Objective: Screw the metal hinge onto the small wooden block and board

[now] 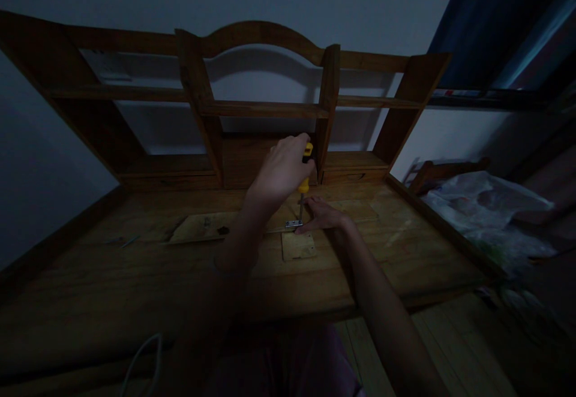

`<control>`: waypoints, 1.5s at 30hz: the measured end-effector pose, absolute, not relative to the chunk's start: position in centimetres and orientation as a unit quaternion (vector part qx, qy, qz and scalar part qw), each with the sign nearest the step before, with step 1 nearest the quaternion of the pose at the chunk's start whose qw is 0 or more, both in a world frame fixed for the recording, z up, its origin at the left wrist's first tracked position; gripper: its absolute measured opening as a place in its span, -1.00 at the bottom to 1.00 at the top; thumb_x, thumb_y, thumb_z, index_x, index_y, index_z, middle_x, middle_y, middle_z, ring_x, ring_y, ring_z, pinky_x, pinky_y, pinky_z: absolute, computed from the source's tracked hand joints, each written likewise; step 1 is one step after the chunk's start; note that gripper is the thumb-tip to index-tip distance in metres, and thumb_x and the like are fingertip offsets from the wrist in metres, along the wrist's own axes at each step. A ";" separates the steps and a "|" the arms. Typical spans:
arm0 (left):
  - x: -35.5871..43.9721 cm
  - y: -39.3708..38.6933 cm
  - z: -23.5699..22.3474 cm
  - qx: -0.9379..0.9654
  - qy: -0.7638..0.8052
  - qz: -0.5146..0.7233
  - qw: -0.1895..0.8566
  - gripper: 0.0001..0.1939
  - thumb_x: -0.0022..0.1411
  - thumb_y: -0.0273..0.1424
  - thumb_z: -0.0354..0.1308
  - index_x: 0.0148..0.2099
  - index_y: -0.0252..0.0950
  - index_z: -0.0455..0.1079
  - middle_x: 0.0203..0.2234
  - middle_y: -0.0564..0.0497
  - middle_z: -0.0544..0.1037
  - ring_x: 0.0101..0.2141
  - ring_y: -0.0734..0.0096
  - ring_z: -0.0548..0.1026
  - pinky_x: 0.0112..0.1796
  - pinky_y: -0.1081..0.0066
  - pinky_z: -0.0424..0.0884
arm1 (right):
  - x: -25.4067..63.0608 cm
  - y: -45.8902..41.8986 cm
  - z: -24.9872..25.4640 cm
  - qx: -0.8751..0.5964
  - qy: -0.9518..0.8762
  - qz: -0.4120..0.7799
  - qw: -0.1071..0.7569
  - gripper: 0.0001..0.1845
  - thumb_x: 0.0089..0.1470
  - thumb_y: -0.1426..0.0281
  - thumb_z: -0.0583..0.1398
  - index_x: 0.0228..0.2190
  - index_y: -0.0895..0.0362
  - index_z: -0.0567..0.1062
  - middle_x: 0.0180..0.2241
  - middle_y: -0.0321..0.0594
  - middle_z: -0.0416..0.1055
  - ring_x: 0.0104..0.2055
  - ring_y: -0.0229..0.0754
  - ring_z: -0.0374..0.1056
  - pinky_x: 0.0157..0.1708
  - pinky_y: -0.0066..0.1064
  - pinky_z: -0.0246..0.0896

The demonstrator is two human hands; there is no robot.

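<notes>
My left hand is closed around the yellow and black handle of a screwdriver, which stands nearly upright. Its shaft reaches down to one end of a small metal plate with holes; whether a screw sits under the tip is too small to make out. Lying low beside the tip, my right hand grips a long wooden board, thumb on the near side and fingers on the far side. Right in front of the metal plate is a small square piece of wood with small dark holes.
Everything rests on a wooden desk. A wooden shelf unit rises along its back. A small thin object lies at left. A white cable hangs by the front edge, and plastic bags stand beyond the right edge.
</notes>
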State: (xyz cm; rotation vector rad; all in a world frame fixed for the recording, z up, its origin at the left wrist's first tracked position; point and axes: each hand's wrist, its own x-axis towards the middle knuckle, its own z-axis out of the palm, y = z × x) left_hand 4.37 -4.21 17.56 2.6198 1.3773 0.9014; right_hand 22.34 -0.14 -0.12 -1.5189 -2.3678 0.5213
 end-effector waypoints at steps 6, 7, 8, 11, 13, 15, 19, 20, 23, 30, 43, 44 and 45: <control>3.8 -3.6 17.6 0.870 0.419 0.260 0.026 -0.54 0.31 -0.42 0.07 0.24 -0.32 0.26 0.02 -0.16 0.47 0.04 0.15 0.43 0.08 0.25 0.30 | 22.4 0.1 -0.3 -0.527 -0.821 0.176 0.134 0.15 -0.38 -0.24 0.38 0.13 0.18 0.34 0.11 0.08 0.28 0.23 0.24 0.16 0.21 -0.03 0.11; 3.8 -3.7 17.6 0.870 0.419 0.258 0.025 -0.55 0.32 -0.40 0.08 0.24 -0.31 0.26 0.01 -0.16 0.47 0.04 0.15 0.43 0.07 0.24 0.31 | 22.4 0.1 -0.3 -0.526 -0.822 0.176 0.133 0.15 -0.38 -0.24 0.38 0.13 0.17 0.34 0.11 0.08 0.28 0.23 0.23 0.16 0.21 -0.04 0.11; 3.9 -3.8 17.5 0.869 0.422 0.258 0.024 -0.56 0.33 -0.37 0.09 0.23 -0.29 0.27 0.00 -0.15 0.47 0.03 0.14 0.43 0.07 0.24 0.32 | 22.4 0.1 -0.4 -0.526 -0.822 0.176 0.133 0.14 -0.37 -0.23 0.39 0.13 0.16 0.33 0.12 0.07 0.28 0.23 0.23 0.16 0.22 -0.04 0.10; 4.2 -4.3 17.4 0.851 0.450 0.270 0.006 -0.58 0.32 -0.27 0.17 0.18 -0.25 0.30 -0.02 -0.16 0.45 0.00 0.10 0.45 0.02 0.21 0.35 | 22.4 0.0 -0.3 -0.528 -0.818 0.181 0.140 0.14 -0.37 -0.22 0.40 0.14 0.15 0.32 0.14 0.06 0.26 0.24 0.22 0.16 0.23 -0.02 0.08; 4.5 -4.8 17.4 0.830 0.484 0.276 -0.011 -0.56 0.29 -0.24 0.22 0.16 -0.24 0.30 -0.02 -0.19 0.42 -0.02 0.05 0.47 -0.01 0.20 0.37 | 22.4 0.0 -0.3 -0.531 -0.816 0.182 0.139 0.15 -0.38 -0.22 0.40 0.14 0.17 0.33 0.14 0.08 0.25 0.24 0.23 0.15 0.23 -0.02 0.07; 4.9 -5.1 17.3 0.818 0.505 0.272 -0.020 -0.53 0.28 -0.25 0.23 0.18 -0.24 0.28 -0.03 -0.23 0.41 -0.03 0.01 0.48 -0.03 0.17 0.37 | 22.4 -0.1 -0.2 -0.531 -0.817 0.180 0.135 0.16 -0.38 -0.23 0.39 0.14 0.18 0.33 0.13 0.09 0.27 0.24 0.24 0.15 0.24 -0.01 0.06; 5.5 -5.0 16.9 0.827 0.499 0.259 -0.021 -0.56 0.32 -0.32 0.18 0.20 -0.27 0.24 -0.08 -0.24 0.45 -0.04 0.00 0.48 -0.03 0.14 0.36 | 22.4 0.0 -0.3 -0.527 -0.820 0.178 0.133 0.18 -0.38 -0.24 0.38 0.15 0.21 0.33 0.12 0.10 0.28 0.23 0.24 0.16 0.24 -0.04 0.06; 5.5 -4.9 16.9 0.830 0.492 0.261 -0.022 -0.57 0.33 -0.35 0.17 0.20 -0.28 0.23 -0.08 -0.23 0.46 -0.03 0.01 0.48 -0.02 0.15 0.36 | 22.4 0.0 -0.3 -0.528 -0.820 0.177 0.131 0.19 -0.38 -0.25 0.38 0.15 0.22 0.33 0.11 0.10 0.28 0.22 0.24 0.17 0.24 -0.05 0.06; 5.1 -4.7 16.9 0.843 0.469 0.262 -0.015 -0.57 0.33 -0.41 0.12 0.21 -0.29 0.20 -0.07 -0.23 0.47 -0.01 0.06 0.46 -0.02 0.19 0.35 | 22.4 0.0 -0.3 -0.530 -0.820 0.174 0.128 0.19 -0.39 -0.26 0.37 0.14 0.22 0.34 0.11 0.09 0.29 0.22 0.22 0.17 0.24 -0.07 0.08; 3.7 -4.5 17.5 0.876 0.426 0.223 0.037 -0.55 0.30 -0.38 0.12 0.20 -0.30 0.17 -0.09 -0.19 0.50 -0.05 0.12 0.49 -0.06 0.27 0.36 | 22.4 0.0 -0.4 -0.529 -0.820 0.175 0.129 0.16 -0.36 -0.23 0.38 0.16 0.18 0.32 0.13 0.08 0.27 0.24 0.21 0.15 0.25 -0.04 0.05; 3.9 -4.1 17.9 0.886 0.403 0.225 0.052 -0.63 0.31 -0.34 0.08 0.13 -0.32 0.22 -0.21 -0.14 0.55 -0.18 0.17 0.53 -0.17 0.32 0.38 | 22.2 -0.4 0.2 -0.535 -0.812 0.189 0.137 0.11 -0.37 -0.16 0.43 0.13 0.15 0.33 0.14 0.06 0.26 0.25 0.22 0.13 0.25 -0.02 0.05; 4.0 -4.2 17.8 0.884 0.405 0.227 0.054 -0.65 0.32 -0.33 0.07 0.11 -0.33 0.23 -0.22 -0.15 0.54 -0.18 0.17 0.53 -0.17 0.32 0.38 | 22.2 -0.4 0.2 -0.536 -0.812 0.187 0.137 0.10 -0.37 -0.16 0.43 0.13 0.15 0.34 0.14 0.06 0.26 0.25 0.22 0.13 0.25 -0.02 0.04; 4.0 -4.2 17.8 0.883 0.406 0.231 0.054 -0.67 0.33 -0.32 0.06 0.10 -0.33 0.23 -0.22 -0.16 0.54 -0.18 0.17 0.52 -0.17 0.31 0.38 | 22.1 -0.5 0.3 -0.537 -0.812 0.184 0.135 0.10 -0.36 -0.16 0.42 0.13 0.15 0.34 0.14 0.06 0.26 0.24 0.21 0.14 0.25 -0.02 0.05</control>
